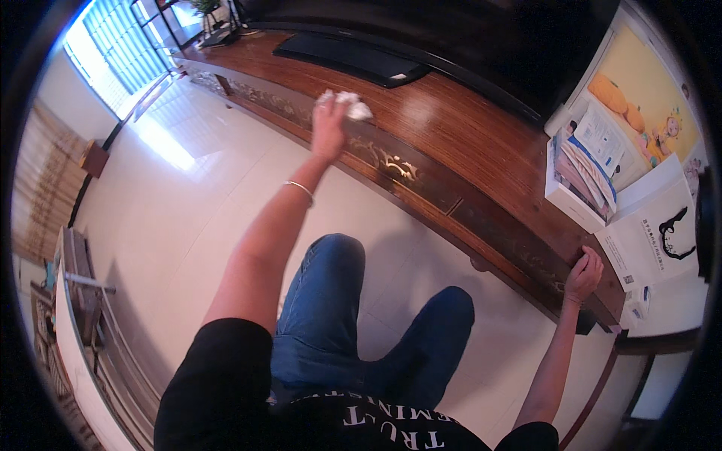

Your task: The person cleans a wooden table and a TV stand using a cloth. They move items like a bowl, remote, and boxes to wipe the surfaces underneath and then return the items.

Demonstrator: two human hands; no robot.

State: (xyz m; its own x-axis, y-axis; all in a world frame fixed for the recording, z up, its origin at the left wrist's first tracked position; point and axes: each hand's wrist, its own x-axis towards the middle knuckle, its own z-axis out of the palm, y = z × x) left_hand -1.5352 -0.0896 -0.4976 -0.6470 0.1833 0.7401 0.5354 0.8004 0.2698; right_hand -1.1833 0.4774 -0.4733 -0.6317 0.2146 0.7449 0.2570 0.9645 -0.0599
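My left hand (331, 127) presses a crumpled white cloth or tissue (355, 106) against the front edge of a long wooden TV cabinet (474, 149). A bracelet circles that wrist. Beneath the hand, gold scrollwork (389, 159) decorates the cabinet's dark front panel. At the cabinet's right end, my right hand (585, 276) rests on the top near its front edge, holding nothing visible. Its fingers are slightly bent, and their tips are hard to make out.
A large TV (451, 51) stands behind its black base (350, 59). On the right are a white box of papers (581, 194) and a white paper bag (648, 237) bearing writing. A plant (206, 7) is at far left. A table (84, 361) stands lower left on the tiled floor (208, 208).
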